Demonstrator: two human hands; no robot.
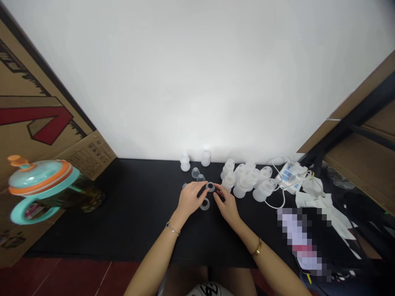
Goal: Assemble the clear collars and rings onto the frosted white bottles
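Your left hand (189, 200) closes narrowly, its fingertips pinching the edge of a soft translucent silicone ring (210, 187) with a dark centre. Well left of that ring stands a glossy plastic cup (40, 189) with a teal handle and orange-banded lid. Just up-left sit two smooth clear domes (195, 172), and just below lies a thinner clear ring (204, 204). Your right hand (227, 203), also narrow, pinches the ring's right side. Beyond it, right of the ring, cluster frosted plastic bottles (243, 181), then a white corded device (290, 176).
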